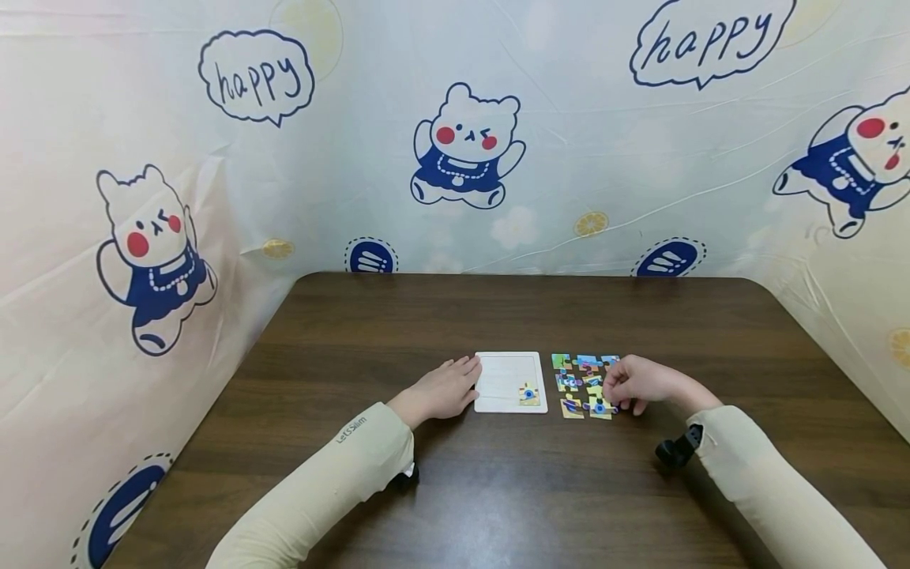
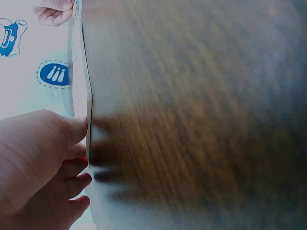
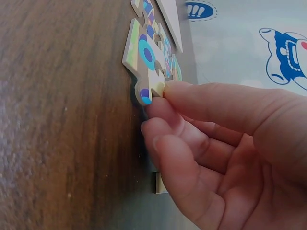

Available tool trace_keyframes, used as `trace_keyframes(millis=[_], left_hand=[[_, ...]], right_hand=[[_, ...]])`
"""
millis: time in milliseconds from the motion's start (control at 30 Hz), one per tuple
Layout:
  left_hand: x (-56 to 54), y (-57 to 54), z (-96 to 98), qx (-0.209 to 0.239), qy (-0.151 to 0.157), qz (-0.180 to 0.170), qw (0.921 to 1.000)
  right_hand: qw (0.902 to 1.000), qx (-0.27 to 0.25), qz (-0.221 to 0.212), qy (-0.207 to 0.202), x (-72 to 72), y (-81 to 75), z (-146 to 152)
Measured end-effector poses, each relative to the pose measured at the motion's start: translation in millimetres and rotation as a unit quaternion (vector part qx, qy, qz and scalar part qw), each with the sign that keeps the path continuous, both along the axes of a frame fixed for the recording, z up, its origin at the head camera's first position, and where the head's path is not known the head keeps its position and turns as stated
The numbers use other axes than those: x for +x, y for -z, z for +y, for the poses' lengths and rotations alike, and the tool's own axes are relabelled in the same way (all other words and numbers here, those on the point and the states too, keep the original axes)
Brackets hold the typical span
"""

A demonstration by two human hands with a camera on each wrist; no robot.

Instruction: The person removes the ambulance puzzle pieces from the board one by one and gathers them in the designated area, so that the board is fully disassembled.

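A white puzzle tray (image 1: 501,375) lies flat on the table, one puzzle piece with a blue circle (image 1: 528,394) in its lower right corner. My left hand (image 1: 444,389) rests at the tray's left edge, fingers extended; the left wrist view shows its thumb (image 2: 74,130) against the rim. Right of the tray, several colourful puzzle pieces (image 1: 567,382) lie in loose rows. Over their right side is my right hand (image 1: 636,381). Its thumb and forefinger pinch a puzzle piece (image 3: 158,90), mostly hidden, beside the blue-circle piece (image 3: 146,53) in the right wrist view.
The brown wooden table (image 1: 469,490) carries the tray and pieces near its middle. A printed cloth (image 1: 569,158) hangs behind the table and along its sides. Dark straps, one on the right wrist (image 1: 678,448), sit by the sleeve cuffs.
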State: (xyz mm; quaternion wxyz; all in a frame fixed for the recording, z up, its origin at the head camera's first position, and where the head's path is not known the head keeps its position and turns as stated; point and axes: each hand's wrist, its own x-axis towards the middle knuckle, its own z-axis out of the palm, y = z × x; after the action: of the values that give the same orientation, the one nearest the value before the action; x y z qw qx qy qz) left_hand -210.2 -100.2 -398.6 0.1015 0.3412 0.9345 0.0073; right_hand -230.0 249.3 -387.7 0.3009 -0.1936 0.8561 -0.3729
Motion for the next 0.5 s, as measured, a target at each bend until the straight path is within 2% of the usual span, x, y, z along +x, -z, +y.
trace_keyframes(millis=[500], left_hand=[[-0.7,1.2,0.2,-0.001,-0.001,0.000,1.0000]], right_hand=[[0.9998,0.012,0.009,-0.013,0.2,0.6,0.7]])
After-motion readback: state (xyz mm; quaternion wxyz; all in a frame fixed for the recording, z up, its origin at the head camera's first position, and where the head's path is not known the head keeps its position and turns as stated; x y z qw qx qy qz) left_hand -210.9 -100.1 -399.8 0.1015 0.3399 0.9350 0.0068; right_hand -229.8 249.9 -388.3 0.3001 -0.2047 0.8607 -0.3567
